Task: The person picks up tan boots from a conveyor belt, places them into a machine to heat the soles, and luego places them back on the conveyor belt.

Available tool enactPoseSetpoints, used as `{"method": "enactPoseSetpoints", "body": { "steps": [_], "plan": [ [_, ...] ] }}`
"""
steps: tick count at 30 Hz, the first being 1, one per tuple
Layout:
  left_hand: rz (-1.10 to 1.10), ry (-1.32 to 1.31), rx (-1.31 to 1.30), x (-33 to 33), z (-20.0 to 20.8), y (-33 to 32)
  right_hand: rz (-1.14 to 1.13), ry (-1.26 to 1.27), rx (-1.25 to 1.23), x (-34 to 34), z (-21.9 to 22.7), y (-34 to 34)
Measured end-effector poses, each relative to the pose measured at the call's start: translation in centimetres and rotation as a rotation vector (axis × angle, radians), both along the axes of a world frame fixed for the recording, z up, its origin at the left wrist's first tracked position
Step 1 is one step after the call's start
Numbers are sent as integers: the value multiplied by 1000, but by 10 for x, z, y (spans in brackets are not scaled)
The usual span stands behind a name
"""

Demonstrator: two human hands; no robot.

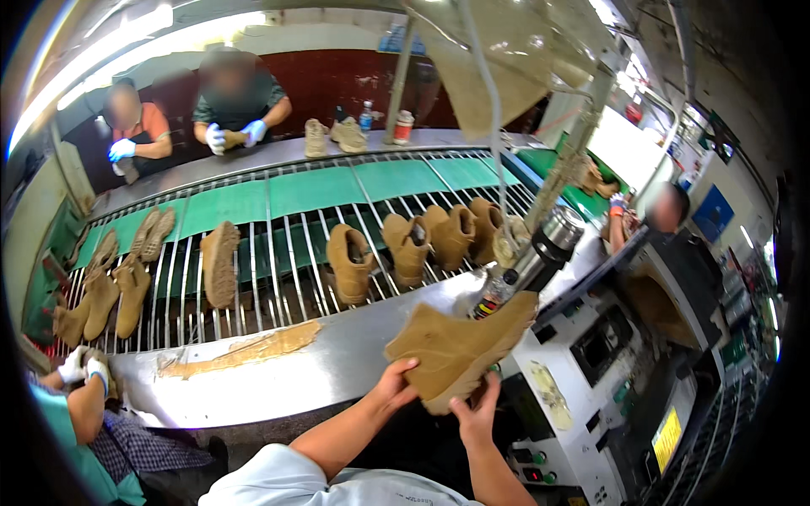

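A tan ankle boot [460, 341] is held up in front of me, tilted, its toe toward the upper right. My left hand [393, 386] grips it near the lower left, fingers closed on its edge. Beneath the sole side, my right hand [477, 411] pinches the boot between thumb and fingers. Just beyond it, a black and silver thermos flask [548, 244] stands on the metal ledge [337, 363]. Past that ledge runs a conveyor of metal bars [291, 266], carrying several tan boots [348, 263] upright and a loose sole [221, 266].
A machine with a white panel [582, 422] stands close on my right. Left of me, a co-worker's gloved hands [89, 367] work near the ledge. Two people in gloves stand across the conveyor; another is at the far right. A slanted metal post [565, 169] rises beside the thermos.
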State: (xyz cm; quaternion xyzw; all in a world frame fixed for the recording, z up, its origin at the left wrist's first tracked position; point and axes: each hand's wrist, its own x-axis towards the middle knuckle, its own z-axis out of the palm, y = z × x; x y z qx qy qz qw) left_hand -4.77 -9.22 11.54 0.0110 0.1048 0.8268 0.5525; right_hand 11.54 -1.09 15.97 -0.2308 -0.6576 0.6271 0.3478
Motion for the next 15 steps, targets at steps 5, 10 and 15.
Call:
{"method": "enactPoseSetpoints", "body": {
  "steps": [5,10,15],
  "plan": [
    [435,-1,-164,-45,-33,-126,255,-379,358,7,-4,-25],
    [790,132,-441,-110,-33,-196,327,-698,6,52,-46,-20],
    [977,393,-520,-197,-29,-176,444,-905,127,75,-69,-31]
  ]
}}
